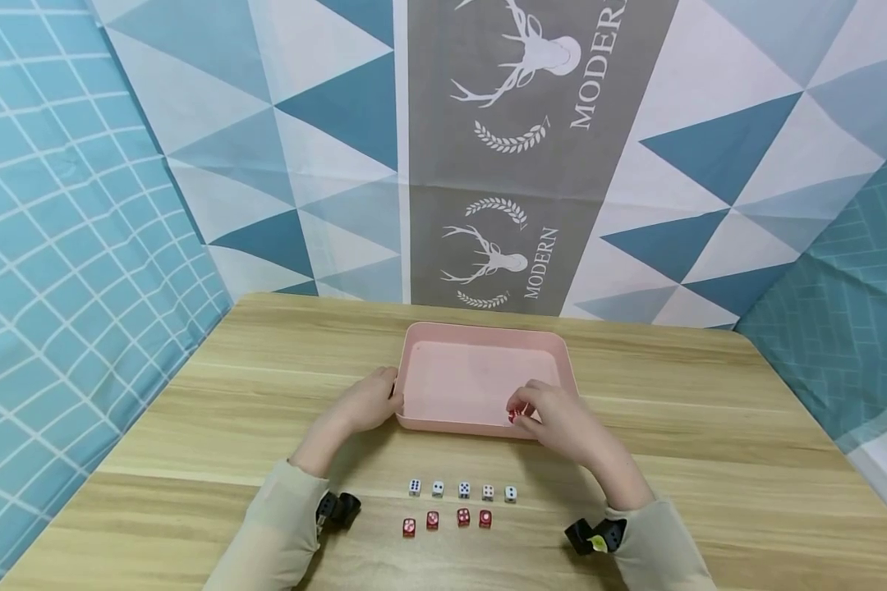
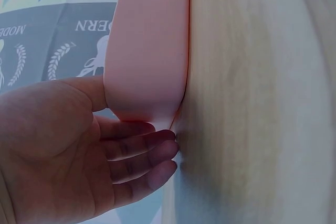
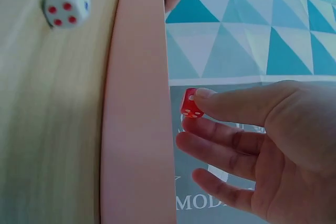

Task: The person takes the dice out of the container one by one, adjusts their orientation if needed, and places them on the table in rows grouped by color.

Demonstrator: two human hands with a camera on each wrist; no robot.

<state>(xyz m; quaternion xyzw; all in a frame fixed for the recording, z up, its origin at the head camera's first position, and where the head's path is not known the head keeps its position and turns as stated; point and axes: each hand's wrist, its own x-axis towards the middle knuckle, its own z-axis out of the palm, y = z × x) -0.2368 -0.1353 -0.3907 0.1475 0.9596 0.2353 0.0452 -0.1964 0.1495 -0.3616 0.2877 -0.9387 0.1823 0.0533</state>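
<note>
My right hand (image 1: 562,419) pinches a red die (image 3: 190,103) with white pips between thumb and forefinger. It is over the front right part of a shallow pink tray (image 1: 451,427), just inside the front wall. With the thumb over the rim and the fingers along the outside, my left hand (image 1: 365,402) grips the tray's left end (image 2: 144,51). In front of the tray stands a row of several white dice (image 1: 464,490). Nearer to me, several red dice (image 1: 463,517) form a second row.
The tray stands on a wood-grain table (image 1: 303,345), near its back edge. Behind it hangs a patterned cloth (image 1: 340,164) with triangles and deer heads. Blue checked cloth (image 1: 66,246) covers the left side. A black wrist camera sits on each sleeve.
</note>
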